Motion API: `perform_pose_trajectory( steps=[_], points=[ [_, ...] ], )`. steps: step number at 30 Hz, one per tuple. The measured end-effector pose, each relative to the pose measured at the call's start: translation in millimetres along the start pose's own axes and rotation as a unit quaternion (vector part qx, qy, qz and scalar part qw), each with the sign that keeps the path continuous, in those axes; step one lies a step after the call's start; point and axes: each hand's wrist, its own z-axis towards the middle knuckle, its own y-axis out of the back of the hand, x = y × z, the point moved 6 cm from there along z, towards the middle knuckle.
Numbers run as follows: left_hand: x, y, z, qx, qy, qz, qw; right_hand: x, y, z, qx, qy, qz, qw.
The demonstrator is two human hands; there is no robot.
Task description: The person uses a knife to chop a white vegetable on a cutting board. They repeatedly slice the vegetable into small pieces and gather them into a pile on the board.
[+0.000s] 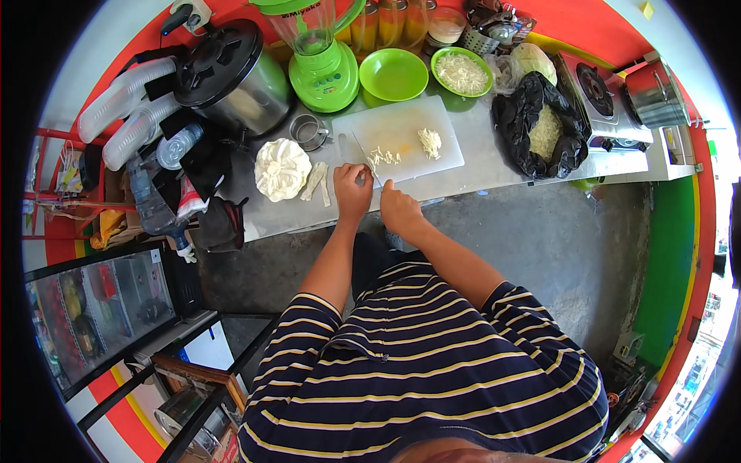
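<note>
My right hand (399,209) is closed on the handle of a kitchen knife (366,151), its blade pointing away over the left part of a white cutting board (446,124). Beside the blade, at the board's near left edge, my left hand (352,190) has its fingers curled; whether something is pinched under them cannot be made out. Pale shreds (385,156) lie just right of the blade, and a small heap of shreds (429,143) sits on the board's right side. On the steel table left of my hands are a cut cabbage (282,169) and pale leaf strips (316,182).
A steel cup (309,132) stands left of the board. Behind are a green blender (324,75), an empty green bowl (393,75) and a green bowl of shreds (461,72). Rightward sit a black bag of shreds (541,133) and a gas stove (608,110); a large pot (237,81) stands left.
</note>
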Motion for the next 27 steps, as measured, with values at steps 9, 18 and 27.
perform_pose_trajectory(
  steps=[9,18,27],
  points=[
    [-1.0,-0.8,-0.9,0.012,-0.009,0.008,1.0,4.1,11.1,8.8,-0.013,0.041,-0.027,0.999],
    [-0.9,0.3,-0.9,0.011,-0.008,-0.002,1.0,5.5,-0.7,12.0,-0.022,0.013,0.007,1.0],
    [-3.5,-1.2,-1.7,0.015,-0.001,0.039,0.999,-29.1,-0.8,6.5,-0.007,-0.009,0.033,0.999]
  ],
)
